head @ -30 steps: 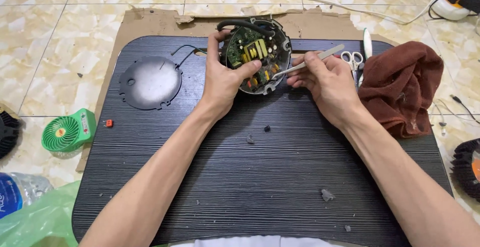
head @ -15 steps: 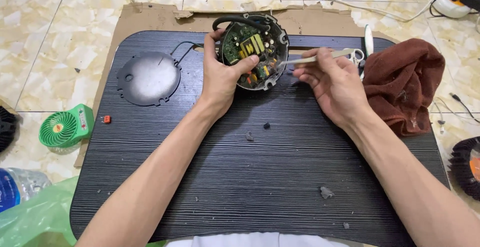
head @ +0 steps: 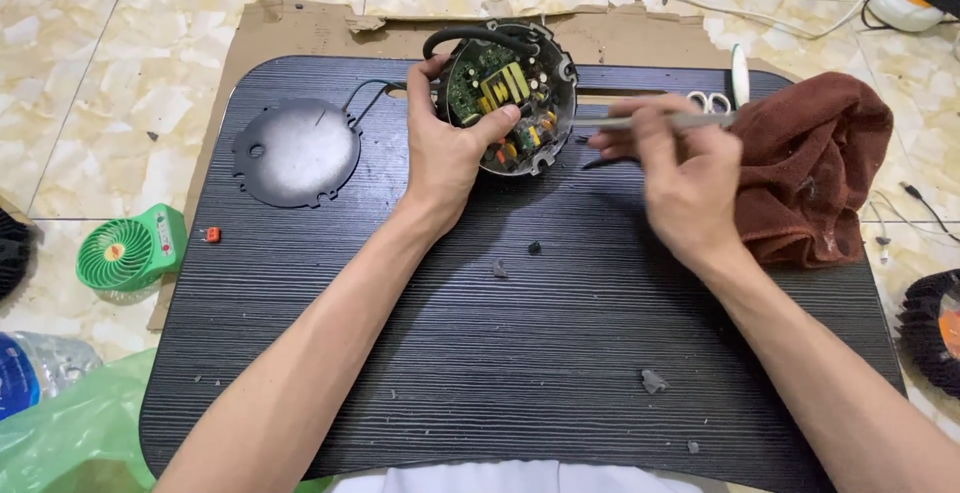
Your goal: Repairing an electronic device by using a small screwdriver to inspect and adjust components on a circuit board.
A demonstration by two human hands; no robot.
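My left hand grips a round black housing tilted up on the black board; a green circuit board with small parts fills the housing, and my thumb rests on it. My right hand holds a thin grey tool like a pen, its tip pointing left into the housing's right side. A thick black cable loops over the housing's top edge.
A round grey cover plate lies left on the board, a brown cloth right, scissors behind it. Cardboard lies under the board. Off the board: a green mini fan, plastic bottle, green bag, black finned part.
My right hand has drawn back to the right and the tool now lies flatter, its tip at the housing's edge. My left hand keeps its grip on the housing.
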